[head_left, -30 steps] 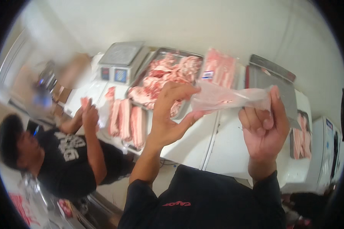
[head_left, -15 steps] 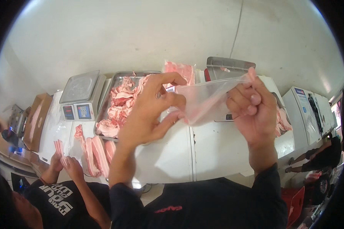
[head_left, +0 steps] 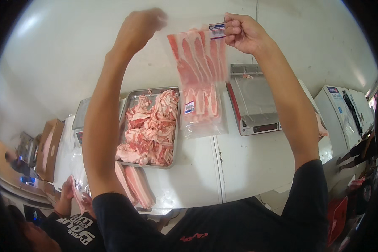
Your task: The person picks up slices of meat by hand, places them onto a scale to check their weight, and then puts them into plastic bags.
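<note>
A clear plastic bag of sliced pork belly (head_left: 197,56), with a printed label at its top right, hangs in front of the wall. My right hand (head_left: 244,34) pinches its upper right corner beside the label. At the upper left my left hand (head_left: 146,24), blurred by motion, is closed at the bag's clear upper edge. Below lies a second bag of sliced pork belly (head_left: 200,103) on the white worktop, partly overlapped by the raised one. To its left, a metal tray (head_left: 175,155) holds piled pork slices (head_left: 149,134).
A red-sided scale (head_left: 256,98) stands right of the bags. Another scale (head_left: 80,115) is partly behind my left arm. Slabs of pork belly (head_left: 134,185) lie at the near edge. A co-worker's hands (head_left: 67,191) hold meat at lower left; a cardboard box (head_left: 50,145) stands beyond.
Both hands have moved up and away from me, raising the bag, whose slices and label now show. The tray and lower bag have come into fuller view.
</note>
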`<state>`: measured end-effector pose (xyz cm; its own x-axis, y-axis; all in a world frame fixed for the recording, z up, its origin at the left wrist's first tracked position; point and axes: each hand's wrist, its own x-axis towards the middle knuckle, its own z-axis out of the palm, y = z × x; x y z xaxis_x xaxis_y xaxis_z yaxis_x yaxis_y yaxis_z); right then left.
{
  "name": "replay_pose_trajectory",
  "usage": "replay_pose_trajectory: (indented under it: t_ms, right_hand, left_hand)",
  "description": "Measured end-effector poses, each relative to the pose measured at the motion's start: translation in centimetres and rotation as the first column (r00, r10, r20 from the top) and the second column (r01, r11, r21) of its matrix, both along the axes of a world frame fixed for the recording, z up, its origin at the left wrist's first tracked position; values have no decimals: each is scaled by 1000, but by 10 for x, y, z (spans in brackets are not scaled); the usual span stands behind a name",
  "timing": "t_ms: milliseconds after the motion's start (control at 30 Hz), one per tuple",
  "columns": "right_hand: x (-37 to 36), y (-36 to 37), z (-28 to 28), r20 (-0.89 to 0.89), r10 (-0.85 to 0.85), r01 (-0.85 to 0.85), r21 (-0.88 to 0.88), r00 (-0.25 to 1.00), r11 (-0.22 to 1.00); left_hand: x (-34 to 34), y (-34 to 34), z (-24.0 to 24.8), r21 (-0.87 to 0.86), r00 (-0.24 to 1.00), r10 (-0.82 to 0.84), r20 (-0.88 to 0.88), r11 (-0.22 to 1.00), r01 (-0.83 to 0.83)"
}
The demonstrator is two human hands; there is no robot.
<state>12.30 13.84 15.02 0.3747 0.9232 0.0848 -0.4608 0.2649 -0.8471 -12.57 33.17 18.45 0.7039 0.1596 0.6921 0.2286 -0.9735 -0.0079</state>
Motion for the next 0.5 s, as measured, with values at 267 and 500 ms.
replay_pose_trajectory:
  t_ms: [267,500]
  right_hand:
    - [20,-38,-186,787,283,238,-471,549,849]
    - [10,-39,-234,821,542,307,-570,179,762]
  left_hand:
    - [-33,-36,-220,169,993,-29,-115,984,48]
    - [-41,-66,-290,-56,990,8,-142,998,-17]
